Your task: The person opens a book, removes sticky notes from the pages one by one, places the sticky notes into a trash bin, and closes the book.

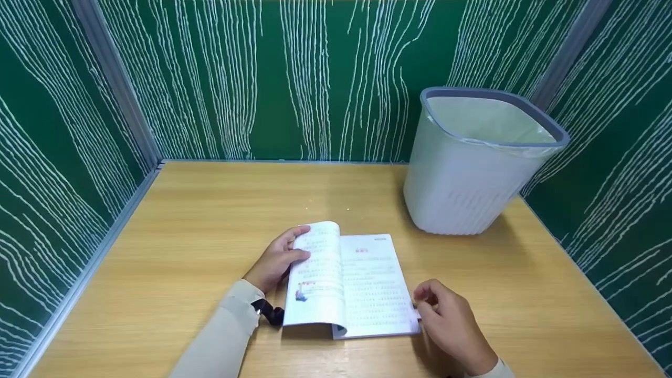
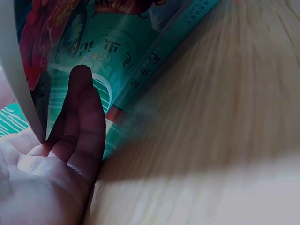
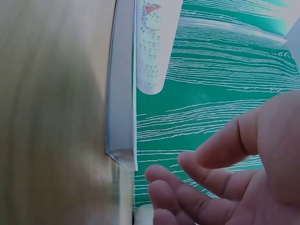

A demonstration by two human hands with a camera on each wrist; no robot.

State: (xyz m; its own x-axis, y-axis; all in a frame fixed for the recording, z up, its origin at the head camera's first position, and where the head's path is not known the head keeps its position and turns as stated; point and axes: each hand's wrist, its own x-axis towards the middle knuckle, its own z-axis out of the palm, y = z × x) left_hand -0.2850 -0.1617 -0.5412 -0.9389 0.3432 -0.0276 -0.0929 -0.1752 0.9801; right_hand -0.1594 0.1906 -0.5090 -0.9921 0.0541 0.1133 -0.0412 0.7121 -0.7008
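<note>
An open book (image 1: 370, 283) with printed pages lies on the table, its left part lifted and curved. My left hand (image 1: 278, 257) grips that left part, thumb on the page and the other fingers behind the cover. In the left wrist view the green illustrated cover (image 2: 112, 51) rises above the left fingers (image 2: 86, 122). At the book's lower right edge is my right hand (image 1: 446, 317), its fingers loosely bent. The right wrist view shows these fingers (image 3: 197, 197) beside the book's page block (image 3: 123, 89), with a gap and nothing visible between thumb and fingertips.
A white bin (image 1: 467, 173) with a grey rim and a liner stands at the back right of the wooden table (image 1: 210, 210). Green panels (image 1: 357, 79) with white wavy lines enclose the back and sides. A black strap (image 1: 270, 312) hangs at the left wrist.
</note>
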